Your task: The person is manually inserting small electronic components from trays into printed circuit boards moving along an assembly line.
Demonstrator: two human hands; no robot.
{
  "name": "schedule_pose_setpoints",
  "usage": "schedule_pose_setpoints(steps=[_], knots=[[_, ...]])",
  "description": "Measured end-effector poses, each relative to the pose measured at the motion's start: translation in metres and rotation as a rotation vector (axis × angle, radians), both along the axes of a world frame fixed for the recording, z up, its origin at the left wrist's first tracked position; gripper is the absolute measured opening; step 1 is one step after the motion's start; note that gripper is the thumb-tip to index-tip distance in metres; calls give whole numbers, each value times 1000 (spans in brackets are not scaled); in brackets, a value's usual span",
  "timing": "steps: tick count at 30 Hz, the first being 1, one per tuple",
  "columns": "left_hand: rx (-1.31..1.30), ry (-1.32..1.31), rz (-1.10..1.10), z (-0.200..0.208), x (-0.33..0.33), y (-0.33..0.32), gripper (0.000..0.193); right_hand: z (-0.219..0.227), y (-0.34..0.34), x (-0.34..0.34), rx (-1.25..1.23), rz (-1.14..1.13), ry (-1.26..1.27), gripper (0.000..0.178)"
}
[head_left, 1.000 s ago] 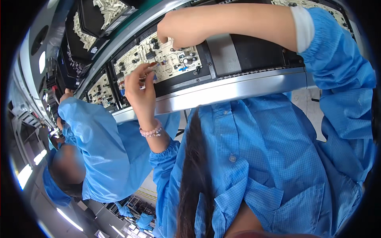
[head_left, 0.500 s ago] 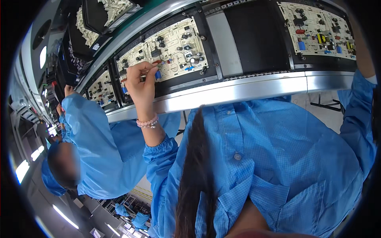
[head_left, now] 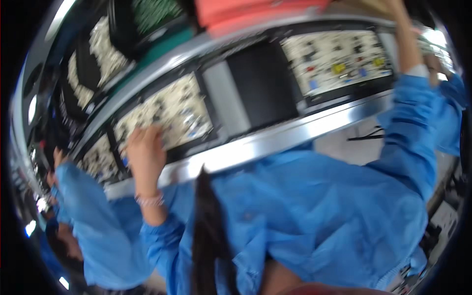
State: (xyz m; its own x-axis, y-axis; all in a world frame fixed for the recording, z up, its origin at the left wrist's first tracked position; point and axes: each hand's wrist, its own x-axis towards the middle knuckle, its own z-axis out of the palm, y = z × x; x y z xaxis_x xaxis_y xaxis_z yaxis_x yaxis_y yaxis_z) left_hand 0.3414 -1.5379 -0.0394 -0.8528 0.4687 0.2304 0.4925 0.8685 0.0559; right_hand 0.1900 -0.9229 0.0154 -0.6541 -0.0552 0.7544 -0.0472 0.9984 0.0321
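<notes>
My left hand [head_left: 146, 152], blurred by motion, is over the lower left part of a cream circuit board [head_left: 182, 101] in a black carrier. Its fingers are curled together and hide what they may hold. Small black, white and blue parts stand on that board. My right forearm [head_left: 407, 42] reaches up at the far right, over the rail, and the hand itself is out of the picture. Below that arm's side lies another cream circuit board [head_left: 339, 51] with yellow, red and blue parts.
A silver rail [head_left: 255, 152] runs along the near side of the line. Between the boards are a grey strip [head_left: 226, 98] and a black plate [head_left: 263, 81]. Behind stand a red bin [head_left: 255, 14] and black bins of white parts [head_left: 105, 49]. A co-worker's blue sleeve [head_left: 93, 211] is at left.
The view has swung, so the boards sit lower and further left, and the red bin has come into sight. My left hand stays at the same board; my right forearm shows more, stretched upward.
</notes>
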Motion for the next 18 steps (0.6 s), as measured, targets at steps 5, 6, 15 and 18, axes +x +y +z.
schedule_pose_setpoints(steps=[5, 6, 15, 18], knots=[[331, -288, 221, -1, 5, -29, 22, -38, -22, -5, -183, 96, -11, 32], [247, -254, 180, 3, -1, -32, 21, -26, -14, 6, -148, 67, -5, 32], [190, -159, 13, 26, -16, -15, 10, -5, 3, -19, -180, -204, -243, 32], [210, -102, 17, 37, -21, -19, 9, 11, -20, -19, -203, -339, -412, 39]])
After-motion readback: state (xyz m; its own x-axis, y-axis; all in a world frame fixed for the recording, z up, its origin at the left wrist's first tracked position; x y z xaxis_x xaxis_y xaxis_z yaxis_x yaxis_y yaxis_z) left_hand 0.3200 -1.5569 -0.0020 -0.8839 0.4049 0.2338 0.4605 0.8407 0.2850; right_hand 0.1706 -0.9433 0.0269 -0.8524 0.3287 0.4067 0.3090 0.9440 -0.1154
